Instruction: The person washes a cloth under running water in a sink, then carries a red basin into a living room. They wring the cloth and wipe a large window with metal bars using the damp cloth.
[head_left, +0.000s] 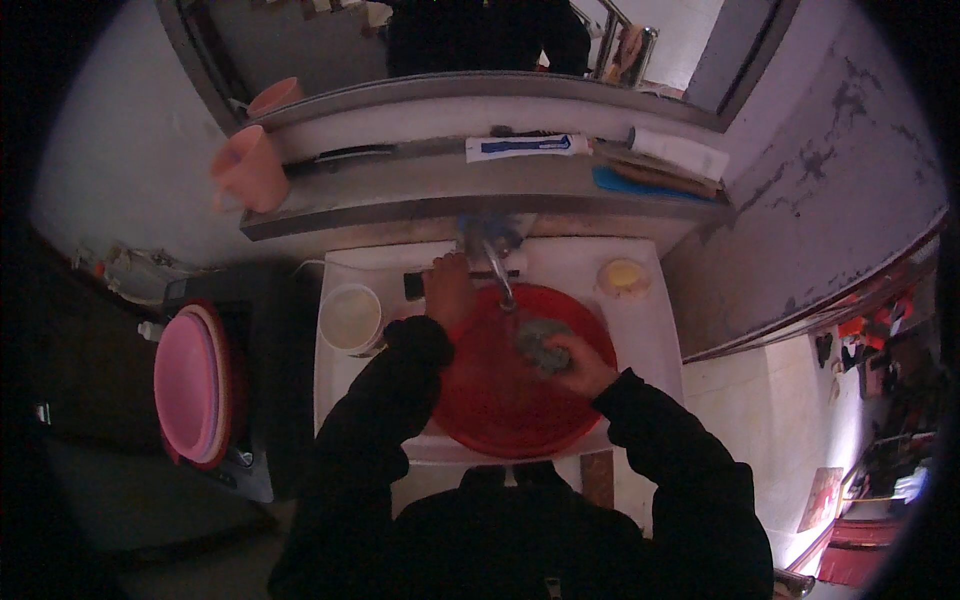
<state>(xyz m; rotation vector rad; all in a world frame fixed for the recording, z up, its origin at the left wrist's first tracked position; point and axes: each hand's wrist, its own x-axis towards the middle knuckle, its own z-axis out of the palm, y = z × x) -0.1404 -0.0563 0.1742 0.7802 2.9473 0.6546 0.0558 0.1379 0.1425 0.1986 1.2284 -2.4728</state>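
My right hand (587,372) is closed around a wet-looking grey cloth (543,346), held over the red basin (520,430). The metal faucet (500,275) reaches over the basin's back edge, just left of the cloth. My left hand (449,288) is at the basin's back left rim, beside the faucet, with its fingers stretched toward the wall and nothing visible in them. A small dark object (414,286) lies next to those fingers. The basin sits in the white sink (655,400); its contents are too dim to make out.
A white tub (350,318) stands left on the sink; a yellow soap (626,276) sits at the right. The shelf (400,205) above carries a pink mug (250,172), toothpaste tube (525,148), white tube (680,152) and blue comb (640,184). Pink basins (185,385) are stacked at the left.
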